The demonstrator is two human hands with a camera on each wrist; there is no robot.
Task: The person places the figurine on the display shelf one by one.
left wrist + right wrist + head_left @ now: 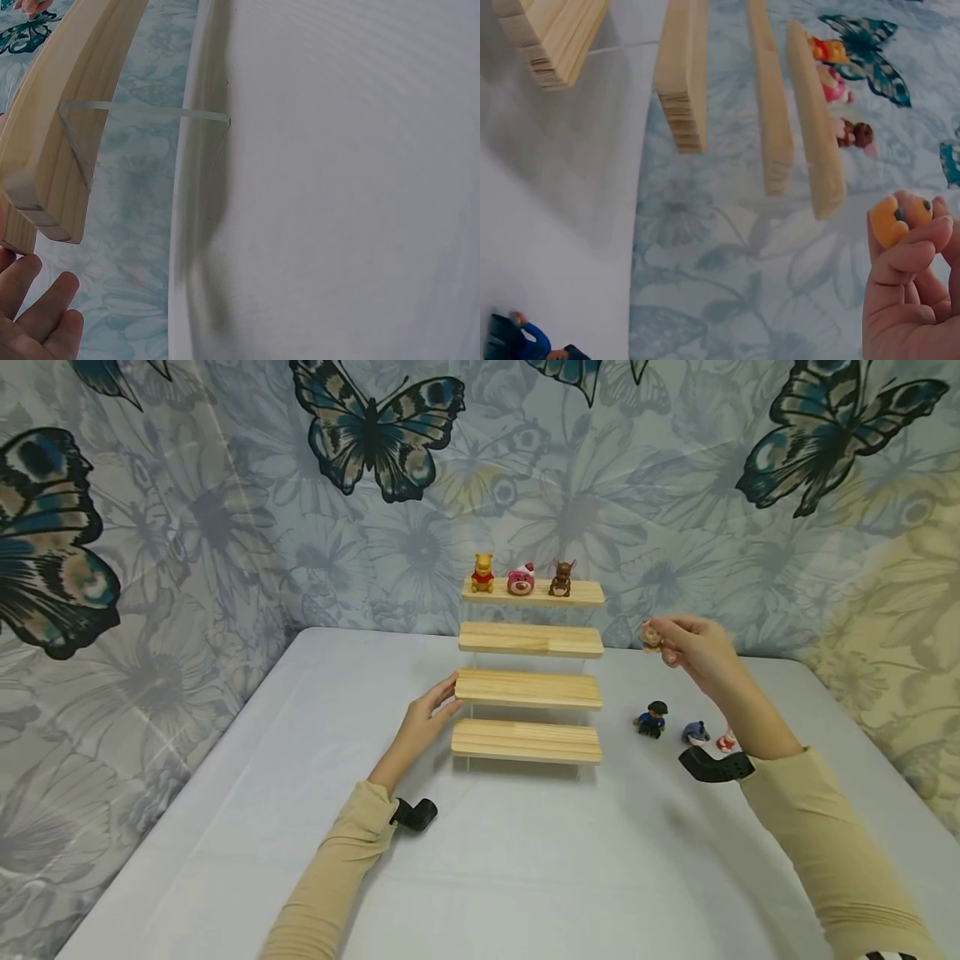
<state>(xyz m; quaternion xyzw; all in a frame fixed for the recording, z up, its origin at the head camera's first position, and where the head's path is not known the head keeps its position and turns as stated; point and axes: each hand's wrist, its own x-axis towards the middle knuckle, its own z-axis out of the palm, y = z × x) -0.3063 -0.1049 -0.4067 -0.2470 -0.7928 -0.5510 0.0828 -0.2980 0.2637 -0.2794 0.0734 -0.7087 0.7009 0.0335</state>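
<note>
Touches the wooden shelf (528,689) with extended fingers of the left hand (420,722) and pinches in the right hand (699,650), well apart, a small toy (651,637) aloft right of the shelf, likely light, stiff, slightly slippery, best gripped by its sides.

The left sleeve (330,868) and right sleeve (832,843) are tan, softly creased. A chunky black mount (716,766) juts from each cuff (377,800).

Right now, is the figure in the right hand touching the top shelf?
Apart. The head view shows it: patterned wall is visible between the figure in the right hand and the top shelf.
</note>
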